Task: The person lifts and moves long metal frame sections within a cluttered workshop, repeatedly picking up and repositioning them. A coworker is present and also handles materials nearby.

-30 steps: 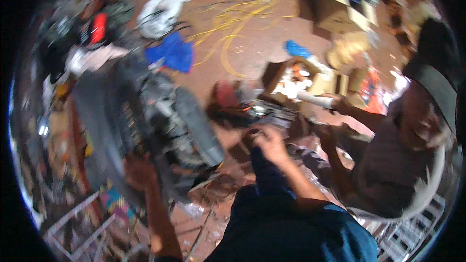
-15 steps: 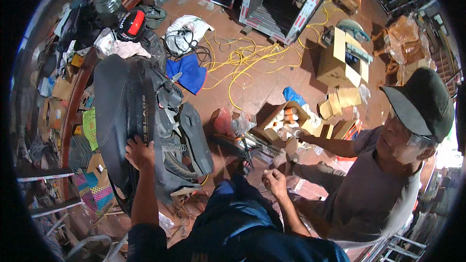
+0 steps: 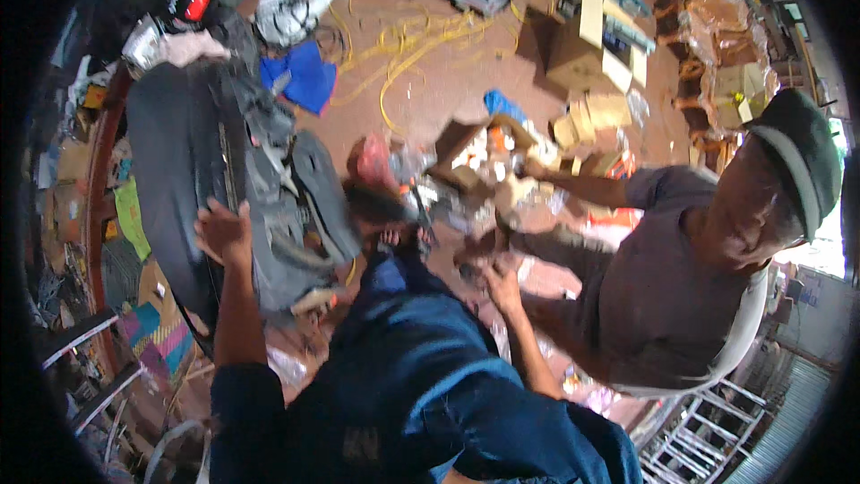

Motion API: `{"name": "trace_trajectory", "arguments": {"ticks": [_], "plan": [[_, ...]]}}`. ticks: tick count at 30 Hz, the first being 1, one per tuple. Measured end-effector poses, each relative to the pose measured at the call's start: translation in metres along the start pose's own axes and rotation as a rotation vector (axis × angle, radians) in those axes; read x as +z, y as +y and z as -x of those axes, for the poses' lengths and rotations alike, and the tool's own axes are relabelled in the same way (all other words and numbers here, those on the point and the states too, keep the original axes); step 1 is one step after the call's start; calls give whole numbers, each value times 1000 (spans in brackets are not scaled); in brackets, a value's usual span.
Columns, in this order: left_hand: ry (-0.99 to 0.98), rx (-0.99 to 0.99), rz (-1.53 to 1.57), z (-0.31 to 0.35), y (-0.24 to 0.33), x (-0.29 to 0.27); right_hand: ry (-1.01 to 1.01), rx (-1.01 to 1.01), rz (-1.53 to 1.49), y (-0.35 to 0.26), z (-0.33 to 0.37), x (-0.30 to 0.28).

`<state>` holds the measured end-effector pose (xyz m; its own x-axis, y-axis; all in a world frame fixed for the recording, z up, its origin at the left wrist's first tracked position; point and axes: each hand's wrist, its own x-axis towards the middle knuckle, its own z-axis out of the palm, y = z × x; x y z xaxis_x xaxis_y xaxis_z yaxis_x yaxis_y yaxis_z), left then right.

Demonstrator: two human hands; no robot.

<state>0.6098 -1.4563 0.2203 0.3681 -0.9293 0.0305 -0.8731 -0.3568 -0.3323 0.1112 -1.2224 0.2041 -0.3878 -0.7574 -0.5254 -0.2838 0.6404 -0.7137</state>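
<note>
A dark motorbike with a long black seat point(image 3: 175, 161) stands at my left. My left hand point(image 3: 224, 231) rests on the side of its rear, fingers apart, gripping nothing. In front of my body, beside a co-worker's knee, is my right hand point(image 3: 500, 280), blurred, its fingers bent together. Something small and dark shows at its fingertips, too smeared to name. The grey side cover point(image 3: 324, 193) of the motorbike lies between my left hand and my feet. A co-worker in a cap point(image 3: 797, 161) crouches at my right, one arm reaching to an open carton point(image 3: 461, 154) of small items.
Yellow cable point(image 3: 394, 81) lies in loops across the tiled floor. A blue cloth point(image 3: 300, 76) is beyond the motorbike's front. A larger cardboard box point(image 3: 573, 58) stands far right, near wrapped wooden chairs point(image 3: 726, 45). A metal ladder point(image 3: 708, 435) lies behind the co-worker. Clutter lines the left side.
The view has swung, so the scene sits further up and left. My right hand has moved forward, closer to the co-worker's knee. My left hand stays on the motorbike. The co-worker's head has tipped down.
</note>
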Motion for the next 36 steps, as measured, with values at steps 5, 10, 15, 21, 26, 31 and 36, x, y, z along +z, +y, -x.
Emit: {"name": "trace_trajectory", "arguments": {"ticks": [5,10,15,21,26,31,36], "plan": [[110,-11,-28,-8,-2,2,36,36,36,13,27,4],[67,2,-64,-3,-5,-6,-127,58,-236,-7,23,6],[60,17,-82,-3,-1,-16,74,94,-530,-37,-41,-17],[6,95,-8,-9,-11,-19,134,58,-443,-6,6,-18],[-112,145,103,-23,-12,-31,161,380,-257,181,111,21],[-126,157,29,-16,-13,-27,213,762,-539,262,251,72],[-332,179,35,-30,-17,-47,284,749,-580,297,282,98]]}}
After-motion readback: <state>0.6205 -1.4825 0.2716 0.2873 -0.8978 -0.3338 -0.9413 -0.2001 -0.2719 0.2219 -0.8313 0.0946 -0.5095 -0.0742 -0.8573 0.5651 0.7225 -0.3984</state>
